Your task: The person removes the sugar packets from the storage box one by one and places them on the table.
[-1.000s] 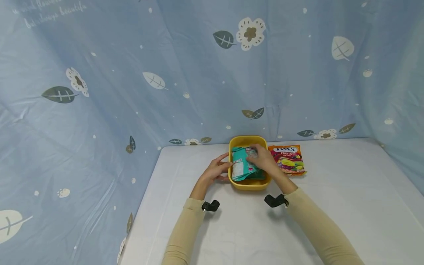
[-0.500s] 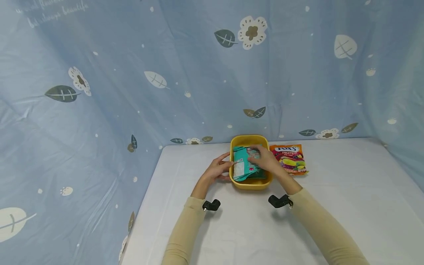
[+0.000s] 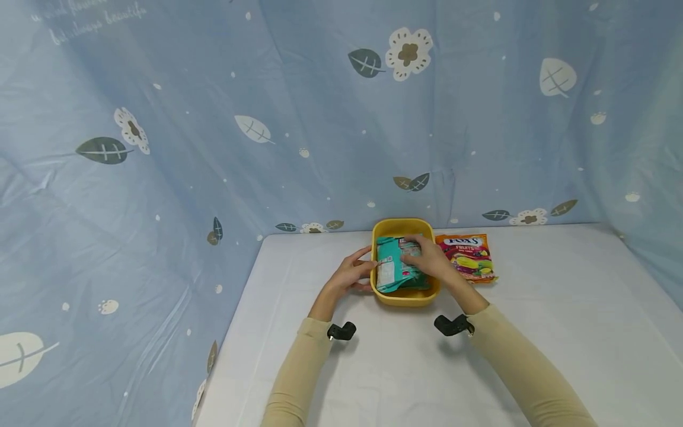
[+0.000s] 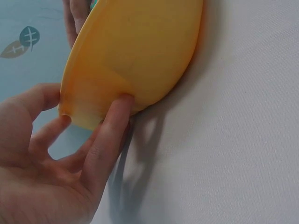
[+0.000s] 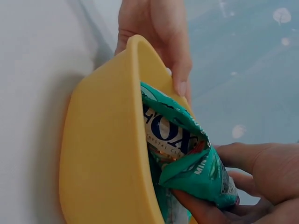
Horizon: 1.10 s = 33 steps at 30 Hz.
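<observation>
A yellow plastic bin [image 3: 404, 301] stands near the back of the table. My left hand [image 3: 348, 274] grips its left side, with a fingertip over the rim and other spread fingers against the outer wall [image 4: 140, 51]. Inside the bin lies a teal candy bag [image 3: 388, 268], tilted at its near end. "FOX'S" lettering and "MIN" show on the bag [image 5: 170, 133] in the right wrist view. My right hand [image 3: 429, 258] pinches this bag between thumb and fingers. More green wrapping shows beneath it in the bin.
Just right of the bin, an orange and red Fox's Fruits candy bag [image 3: 469, 261] lies flat on the white-covered table [image 3: 395, 367]. A blue leaf-print curtain [image 3: 320, 118] hangs behind the table and along its left side.
The whole head view shifts slightly to the right. Both hands keep their places on the bin and the teal candy bag.
</observation>
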Tool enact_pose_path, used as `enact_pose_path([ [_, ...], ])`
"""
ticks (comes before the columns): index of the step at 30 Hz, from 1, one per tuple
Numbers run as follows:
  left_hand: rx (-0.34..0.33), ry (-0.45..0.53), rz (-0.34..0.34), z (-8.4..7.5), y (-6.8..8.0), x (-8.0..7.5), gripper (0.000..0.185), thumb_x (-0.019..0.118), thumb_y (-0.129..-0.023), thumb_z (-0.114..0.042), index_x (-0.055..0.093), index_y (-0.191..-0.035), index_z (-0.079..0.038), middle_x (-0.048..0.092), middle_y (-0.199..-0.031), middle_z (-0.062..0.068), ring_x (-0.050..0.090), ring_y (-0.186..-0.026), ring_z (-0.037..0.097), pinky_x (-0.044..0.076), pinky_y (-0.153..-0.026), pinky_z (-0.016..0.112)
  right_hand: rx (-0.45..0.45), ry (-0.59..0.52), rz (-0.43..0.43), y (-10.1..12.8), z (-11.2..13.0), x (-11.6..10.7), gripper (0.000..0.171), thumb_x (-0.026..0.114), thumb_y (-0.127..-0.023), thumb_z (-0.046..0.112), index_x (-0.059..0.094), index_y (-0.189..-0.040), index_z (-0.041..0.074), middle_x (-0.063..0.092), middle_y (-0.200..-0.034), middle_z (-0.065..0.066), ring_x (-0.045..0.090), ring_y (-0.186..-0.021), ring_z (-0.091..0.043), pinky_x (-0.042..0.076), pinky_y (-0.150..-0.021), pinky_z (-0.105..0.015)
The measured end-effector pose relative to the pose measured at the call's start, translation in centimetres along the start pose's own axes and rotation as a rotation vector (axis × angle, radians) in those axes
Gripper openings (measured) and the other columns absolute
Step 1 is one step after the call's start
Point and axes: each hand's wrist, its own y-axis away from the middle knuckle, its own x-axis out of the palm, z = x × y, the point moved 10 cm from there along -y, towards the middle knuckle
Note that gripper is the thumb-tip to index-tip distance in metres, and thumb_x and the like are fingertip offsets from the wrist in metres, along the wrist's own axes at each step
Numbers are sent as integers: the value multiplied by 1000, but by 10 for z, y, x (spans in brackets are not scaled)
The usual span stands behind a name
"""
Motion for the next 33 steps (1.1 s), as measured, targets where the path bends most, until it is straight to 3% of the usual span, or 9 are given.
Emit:
enact_pose_path([
  [26,10,16,-4,1,-1,1,58,65,-95,-29,43,-147,-36,58,-130,16,70,-103,26,64,-68,41,3,-45,22,2,4,-4,57,65,-95,24,44,-145,7,47,-143,-24,49,-122,-39,44,-108,-60],
  [30,2,19,-6,2,-2,0,58,65,-95,-29,43,-148,-36,58,-130,16,69,-104,26,64,-69,41,13,-82,42,3,8,-6,57,66,-95,25,45,-145,9,48,-140,-24,53,-113,-37,59,-90,-47],
  [33,-2,19,-9,2,-2,0,58,66,-94,-29,43,-147,-36,58,-131,16,69,-105,26,64,-69,41,23,-113,56,3,11,-7,59,67,-94,26,44,-146,11,47,-140,-25,55,-108,-36,63,-74,-39],
])
